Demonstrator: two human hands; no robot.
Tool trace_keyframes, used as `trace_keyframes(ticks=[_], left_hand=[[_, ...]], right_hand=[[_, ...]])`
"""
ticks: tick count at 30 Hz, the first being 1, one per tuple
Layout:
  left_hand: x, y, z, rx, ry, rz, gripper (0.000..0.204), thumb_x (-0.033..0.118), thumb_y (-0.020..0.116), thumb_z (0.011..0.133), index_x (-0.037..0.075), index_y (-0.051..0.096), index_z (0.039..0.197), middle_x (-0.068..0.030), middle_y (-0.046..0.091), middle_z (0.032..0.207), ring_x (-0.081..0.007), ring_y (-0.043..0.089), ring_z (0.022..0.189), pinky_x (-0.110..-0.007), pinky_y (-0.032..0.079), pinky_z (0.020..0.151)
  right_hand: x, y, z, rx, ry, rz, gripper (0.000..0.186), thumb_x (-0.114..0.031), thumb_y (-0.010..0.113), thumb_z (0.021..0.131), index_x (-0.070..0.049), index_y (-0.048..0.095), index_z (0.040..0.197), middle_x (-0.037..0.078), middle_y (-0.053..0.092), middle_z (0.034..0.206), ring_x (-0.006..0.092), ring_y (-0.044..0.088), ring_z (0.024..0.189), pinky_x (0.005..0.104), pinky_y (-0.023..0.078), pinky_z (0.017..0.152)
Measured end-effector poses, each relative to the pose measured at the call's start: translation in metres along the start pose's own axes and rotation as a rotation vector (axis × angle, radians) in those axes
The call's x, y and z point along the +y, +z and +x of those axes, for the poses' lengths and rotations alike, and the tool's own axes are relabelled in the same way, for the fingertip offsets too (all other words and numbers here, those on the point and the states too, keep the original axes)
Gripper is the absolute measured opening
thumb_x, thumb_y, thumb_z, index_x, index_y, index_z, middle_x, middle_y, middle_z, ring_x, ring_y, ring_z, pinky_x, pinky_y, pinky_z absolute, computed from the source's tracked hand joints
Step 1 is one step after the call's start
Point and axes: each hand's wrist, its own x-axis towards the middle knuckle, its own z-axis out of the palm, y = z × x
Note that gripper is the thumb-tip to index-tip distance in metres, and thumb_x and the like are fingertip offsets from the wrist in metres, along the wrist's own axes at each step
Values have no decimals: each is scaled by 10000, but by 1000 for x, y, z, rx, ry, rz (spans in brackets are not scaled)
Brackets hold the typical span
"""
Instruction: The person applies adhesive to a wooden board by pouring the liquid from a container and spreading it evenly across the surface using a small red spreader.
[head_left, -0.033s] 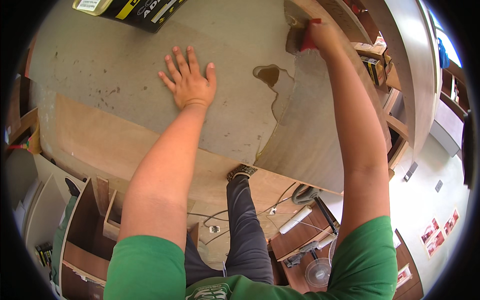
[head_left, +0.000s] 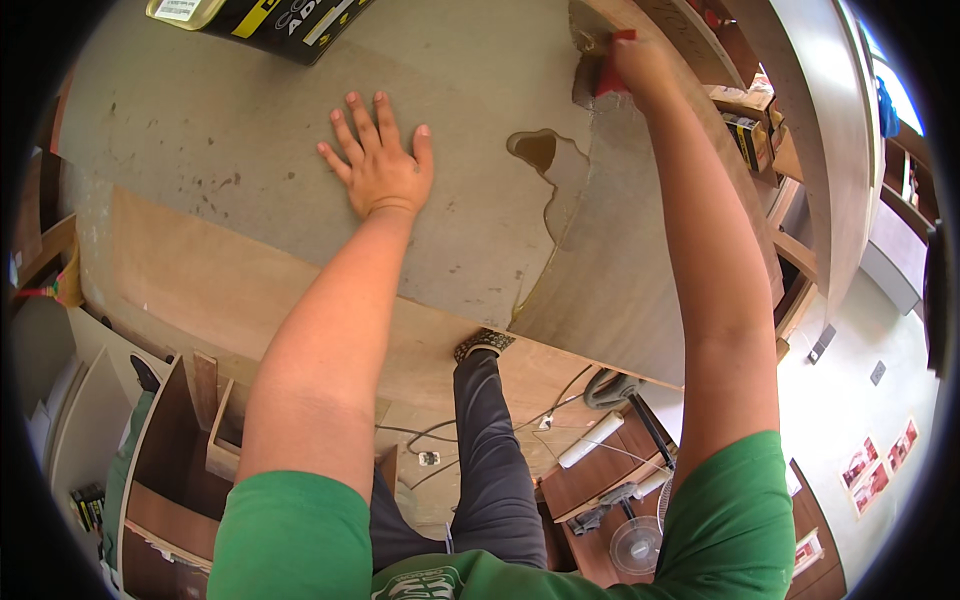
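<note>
Head view: nearest us, below and left of the grip, the left hand (head_left: 378,175) lies flat on the grey sheet (head_left: 470,90), fingers splayed, holding nothing. Closer to the grip, at its lower left, we find a brown puddle (head_left: 537,150). Farther out, the right hand (head_left: 643,72) pinches a red spreader (head_left: 610,78), shifted slightly leftward over the wet patch (head_left: 584,88); we judge the liquid is being worked. Well left sits a dark tin (head_left: 290,28).

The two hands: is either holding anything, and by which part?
The right hand holds a flat red tool by its right side as pictured; the hand hides the exact grip. The left hand holds nothing, lying spread on the grey board.
</note>
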Motion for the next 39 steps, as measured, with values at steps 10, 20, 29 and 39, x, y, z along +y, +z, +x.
trace_keyframes(ticks=[10, 20, 29, 39], left_hand=[[1, -1, 0, -5, -3, -36, 742, 575, 402, 989, 212, 229, 1612, -96, 113, 1695, -344, 71, 1554, -599, -7, 1222], [13, -4, 2, -16, -1, -73, 733, 573, 388, 993, 213, 228, 1611, -90, 97, 1698, -339, 54, 1557, -589, -25, 1225], [14, -2, 1, -15, -2, -73, 720, 571, 387, 993, 223, 243, 1606, -86, 108, 1696, -334, 68, 1556, -588, -16, 1227], [0, -1, -1, 13, 0, -34, 727, 583, 381, 994, 224, 233, 1609, -85, 120, 1695, -335, 80, 1553, -599, -8, 1223]], right_hand=[[25, -20, 32, -146, 131, 226, 154, -156, 675, 828, -66, 760, 921, 130, 748, 906, 272, 730, 837, 358, 574, 701], [21, -3, 122, 9, -184, -553, 187, -314, 696, 852, -167, 807, 884, 41, 781, 952, 178, 747, 860, 332, 566, 703], [-17, -66, 104, 39, -101, -110, 230, -304, 679, 870, -138, 784, 989, 110, 757, 953, 274, 724, 933, 393, 560, 776], [-17, -36, 4, 301, 149, 545, 264, -176, 545, 934, -91, 695, 1133, 180, 680, 1152, 393, 636, 1057, 481, 507, 899]])
